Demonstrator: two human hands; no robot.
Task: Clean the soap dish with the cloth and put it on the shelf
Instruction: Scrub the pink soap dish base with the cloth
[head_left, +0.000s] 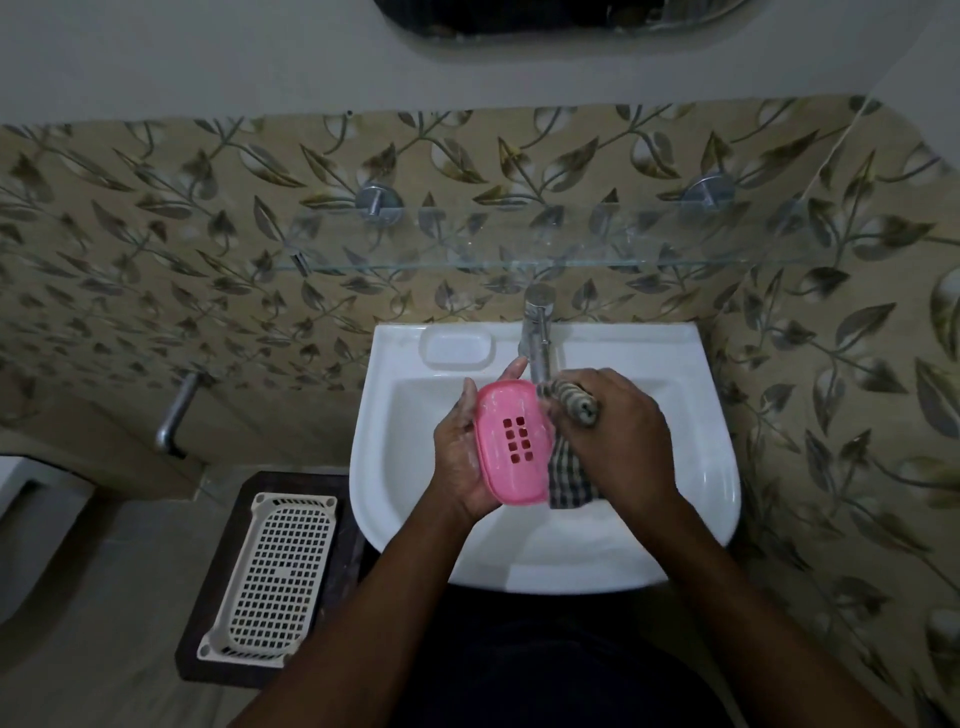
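Note:
My left hand (460, 457) holds a pink oval soap dish (511, 441) with drain slots in its middle, tilted over the white sink (696, 467). White residue streaks the dish near its upper rim. My right hand (618, 436) grips a dark checked cloth (569, 478); one bunched end sticks out by the dish's upper right edge, the rest hangs below the hand. A glass shelf (519, 244) runs along the tiled wall above the tap.
A chrome tap (537, 332) stands at the back of the sink, just behind the hands. A moulded soap recess (456, 349) sits left of it. A cream plastic basket (272, 577) lies on a dark stand to the left. A mirror hangs above.

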